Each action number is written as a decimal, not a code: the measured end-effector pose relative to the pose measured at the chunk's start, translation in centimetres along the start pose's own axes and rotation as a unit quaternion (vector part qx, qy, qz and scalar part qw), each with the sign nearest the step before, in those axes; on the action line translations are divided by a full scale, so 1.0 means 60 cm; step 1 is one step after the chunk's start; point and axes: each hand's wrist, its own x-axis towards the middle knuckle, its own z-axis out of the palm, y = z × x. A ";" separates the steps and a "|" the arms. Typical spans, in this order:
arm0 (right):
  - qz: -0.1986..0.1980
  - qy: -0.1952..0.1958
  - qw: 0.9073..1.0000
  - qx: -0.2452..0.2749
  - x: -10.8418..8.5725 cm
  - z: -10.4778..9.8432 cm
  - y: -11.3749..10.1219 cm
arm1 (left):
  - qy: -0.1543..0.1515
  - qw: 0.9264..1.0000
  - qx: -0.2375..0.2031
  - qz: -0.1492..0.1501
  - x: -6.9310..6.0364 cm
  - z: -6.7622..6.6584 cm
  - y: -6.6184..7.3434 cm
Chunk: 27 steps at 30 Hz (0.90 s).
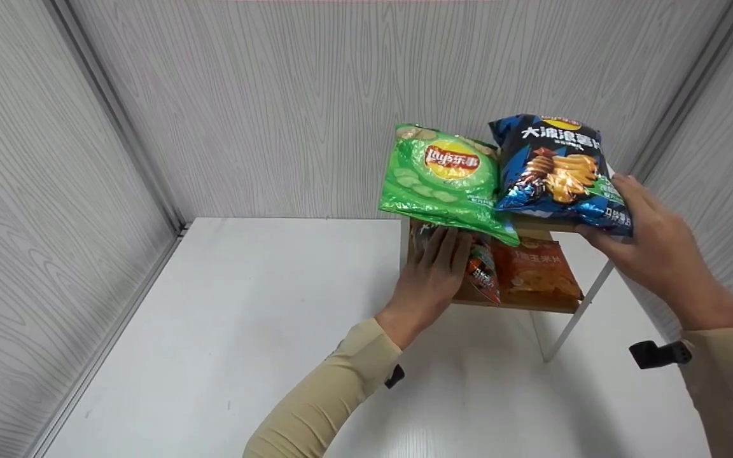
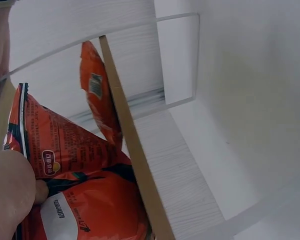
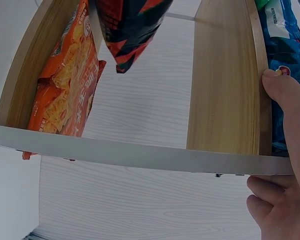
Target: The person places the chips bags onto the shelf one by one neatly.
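On the lower board of a small two-tier shelf (image 1: pixel 548 307), my left hand (image 1: pixel 433 270) grips a red-and-black chip bag (image 1: pixel 483 273); its fingertips are partly hidden beneath the upper tier. In the left wrist view, a bit of that hand (image 2: pixel 12 195) presses against the red bag (image 2: pixel 97 200). My right hand (image 1: pixel 665 245) holds the upper tier's right corner beside a blue chip bag (image 1: pixel 551 168). The right wrist view shows its thumb (image 3: pixel 285 90) on the wooden board's edge, touching the blue bag (image 3: pixel 285 55), with fingers curled outside the frame.
A green chip bag (image 1: pixel 443 178) lies on the upper tier, overhanging its front edge. An orange snack bag (image 1: pixel 535 270) leans on the lower tier's right side. The shelf's thin white legs (image 1: pixel 579 315) stand on a white table (image 1: pixel 265 299), between grey wood-grain walls (image 1: pixel 290 95).
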 end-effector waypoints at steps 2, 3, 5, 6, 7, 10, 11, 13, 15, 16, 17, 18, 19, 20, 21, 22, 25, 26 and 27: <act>-0.001 0.001 1.000 0.001 0.000 0.000 0.000 | 0.001 1.000 0.007 -0.001 0.000 0.007 0.001; -0.002 0.002 1.000 0.002 -0.001 0.000 0.000 | 0.003 1.000 0.010 -0.001 -0.001 0.010 0.001; -0.001 0.001 1.000 0.002 -0.001 0.000 0.000 | 0.009 1.000 0.016 0.001 -0.003 0.016 0.001; 0.000 0.000 1.000 0.002 -0.001 0.000 0.000 | 0.013 1.000 0.018 0.003 -0.004 0.019 0.001; 0.001 -0.002 1.000 0.002 0.000 -0.001 0.000 | 0.015 1.000 0.020 0.004 -0.005 0.021 0.002; 0.002 -0.002 1.000 0.002 -0.001 -0.001 0.000 | 0.005 1.000 0.018 0.004 -0.009 0.025 0.005; 0.002 -0.002 1.000 0.003 0.000 -0.001 0.001 | -0.010 1.000 0.017 0.003 -0.010 0.025 0.006; -0.002 0.002 1.000 0.002 -0.001 -0.001 0.000 | -0.057 0.998 0.010 0.001 -0.012 0.023 0.011; -0.005 0.004 1.000 0.001 -0.002 -0.001 0.000 | -0.111 0.994 0.001 -0.001 -0.014 0.021 0.015; -0.005 0.004 1.000 0.001 -0.001 0.000 0.000 | -0.136 0.991 -0.004 -0.002 -0.015 0.020 0.017; -0.005 0.003 1.000 0.001 -0.001 0.000 0.000 | -0.155 0.988 -0.009 -0.005 -0.016 0.019 0.018; -0.004 0.002 1.000 0.001 -0.001 0.001 0.000 | -0.169 0.985 -0.014 -0.007 -0.016 0.019 0.019; -0.002 0.000 1.000 0.002 0.000 0.001 0.001 | -0.180 0.983 -0.018 -0.010 -0.017 0.019 0.020; -0.001 -0.002 1.000 0.003 0.000 0.001 0.001 | -0.187 0.982 -0.020 -0.012 -0.018 0.020 0.021; 0.000 -0.003 1.000 0.004 0.001 0.001 0.002 | -0.191 0.981 -0.022 -0.013 -0.018 0.021 0.021; 0.001 -0.005 1.000 0.004 0.001 0.001 0.002 | -0.196 0.980 -0.024 -0.016 -0.019 0.021 0.021; 0.000 -0.005 1.000 0.007 0.001 0.001 0.001 | -0.205 0.978 -0.026 -0.021 -0.022 0.025 0.022; -0.002 -0.004 1.000 0.006 0.001 0.000 0.000 | -0.201 0.979 -0.025 -0.022 -0.022 0.026 0.022; -0.004 -0.002 1.000 0.006 0.001 0.000 -0.001 | -0.199 0.980 -0.023 -0.023 -0.023 0.027 0.022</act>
